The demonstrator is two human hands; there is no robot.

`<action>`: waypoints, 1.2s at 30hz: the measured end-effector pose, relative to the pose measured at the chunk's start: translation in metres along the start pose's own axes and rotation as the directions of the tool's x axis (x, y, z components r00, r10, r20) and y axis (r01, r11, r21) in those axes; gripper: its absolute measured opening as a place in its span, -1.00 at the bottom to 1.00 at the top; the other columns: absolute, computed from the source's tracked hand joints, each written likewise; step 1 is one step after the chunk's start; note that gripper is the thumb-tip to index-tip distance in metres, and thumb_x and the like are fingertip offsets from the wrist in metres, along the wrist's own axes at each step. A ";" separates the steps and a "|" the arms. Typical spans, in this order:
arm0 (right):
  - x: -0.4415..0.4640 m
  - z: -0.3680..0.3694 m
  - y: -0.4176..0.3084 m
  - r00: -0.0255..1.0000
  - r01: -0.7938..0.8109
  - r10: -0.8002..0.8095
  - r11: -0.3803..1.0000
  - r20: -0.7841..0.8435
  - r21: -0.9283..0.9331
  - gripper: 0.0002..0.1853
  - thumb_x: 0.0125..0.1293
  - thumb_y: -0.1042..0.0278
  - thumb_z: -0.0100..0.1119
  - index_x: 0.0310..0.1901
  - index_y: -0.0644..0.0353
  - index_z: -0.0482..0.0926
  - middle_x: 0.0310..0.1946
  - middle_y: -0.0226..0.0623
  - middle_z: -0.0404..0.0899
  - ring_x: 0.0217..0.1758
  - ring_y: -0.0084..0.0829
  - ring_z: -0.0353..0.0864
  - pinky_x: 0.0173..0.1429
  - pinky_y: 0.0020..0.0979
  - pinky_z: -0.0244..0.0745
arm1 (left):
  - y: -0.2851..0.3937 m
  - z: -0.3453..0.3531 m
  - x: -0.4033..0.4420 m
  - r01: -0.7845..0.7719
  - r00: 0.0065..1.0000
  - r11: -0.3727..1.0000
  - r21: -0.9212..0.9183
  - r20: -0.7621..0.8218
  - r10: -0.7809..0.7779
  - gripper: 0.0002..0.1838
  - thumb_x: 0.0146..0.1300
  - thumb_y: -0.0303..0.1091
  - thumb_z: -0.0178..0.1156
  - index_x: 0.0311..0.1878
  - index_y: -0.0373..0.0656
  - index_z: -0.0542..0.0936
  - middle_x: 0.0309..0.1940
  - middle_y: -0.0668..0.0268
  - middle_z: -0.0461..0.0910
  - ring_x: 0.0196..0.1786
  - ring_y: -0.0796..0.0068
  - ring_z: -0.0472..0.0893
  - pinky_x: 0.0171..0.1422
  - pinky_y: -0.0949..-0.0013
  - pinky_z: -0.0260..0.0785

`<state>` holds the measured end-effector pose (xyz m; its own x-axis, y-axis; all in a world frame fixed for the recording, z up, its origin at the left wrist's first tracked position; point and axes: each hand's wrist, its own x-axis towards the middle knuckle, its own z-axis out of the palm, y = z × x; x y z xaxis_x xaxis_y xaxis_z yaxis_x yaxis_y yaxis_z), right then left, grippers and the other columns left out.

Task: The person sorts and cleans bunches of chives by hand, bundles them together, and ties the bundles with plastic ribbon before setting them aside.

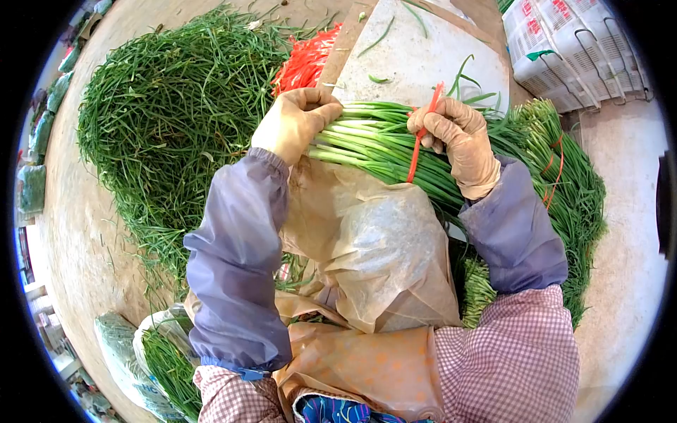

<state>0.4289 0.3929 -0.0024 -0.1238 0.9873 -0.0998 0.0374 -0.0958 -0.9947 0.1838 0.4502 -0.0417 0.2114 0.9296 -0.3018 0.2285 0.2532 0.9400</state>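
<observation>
A bunch of garlic chives (381, 151) lies across in front of me, pale stem ends to the left and green leaves running right. My left hand (296, 123), in a tan glove, is closed with thumb and fingers pinched at the upper stem ends. A red tie strip (415, 158) loops around the bunch. My right hand (458, 137), also gloved, is closed on this strip above the bunch, with one end of it sticking up past the fingers. Below the bunch a tan plastic apron (395, 247) covers my lap.
A large heap of loose chives (169, 106) lies left on the floor. Red tie strips (307, 60) are piled beside a white board (430, 49) with stray leaves. Tied bunches (557, 148) lie at right, near white printed crates (578, 49). Bagged greens (169, 359) stand lower left.
</observation>
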 end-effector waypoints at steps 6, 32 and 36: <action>0.004 0.002 0.000 1.000 -0.005 0.005 1.000 -0.003 -0.016 -0.87 0.34 0.38 0.14 -0.33 0.19 0.63 -0.44 -0.48 0.62 -0.49 -0.76 0.42 -0.43 -0.68 0.28 | 0.017 -0.005 0.000 -0.055 0.997 0.926 0.374 -0.028 0.070 -0.74 0.17 -0.26 0.29 -0.17 -0.23 0.64 -0.33 0.33 0.66 -0.30 0.56 0.60 -0.14 0.47 0.43; -0.083 0.046 0.013 0.979 -0.143 0.181 0.936 -0.091 0.323 -0.91 0.29 0.40 0.13 -0.32 0.21 0.54 -0.55 -0.45 0.48 -0.51 -0.65 0.41 -0.43 -0.62 0.25 | 0.037 0.087 0.002 -0.340 0.847 0.269 0.901 0.169 0.503 -0.33 -0.15 -0.02 0.43 -0.03 -0.29 0.49 -0.12 0.06 0.53 0.03 0.09 0.51 0.12 0.11 0.34; -0.118 0.023 0.065 0.966 -0.152 0.202 0.950 -0.164 0.274 -0.95 0.28 0.48 0.10 -0.32 0.22 0.53 -0.55 -0.44 0.44 -0.44 -0.63 0.44 -0.35 -0.59 0.33 | 0.036 0.092 0.001 -0.332 0.848 0.231 0.915 0.182 0.498 -0.25 -0.23 -0.05 0.48 0.02 -0.28 0.46 -0.10 0.06 0.52 0.06 0.08 0.49 0.15 0.09 0.31</action>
<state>0.4232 0.2674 -0.0558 0.0504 0.9547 -0.2934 -0.2171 -0.2763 -0.9362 0.2800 0.4359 -0.0225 0.4659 0.8657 0.1829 0.8519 -0.4948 0.1718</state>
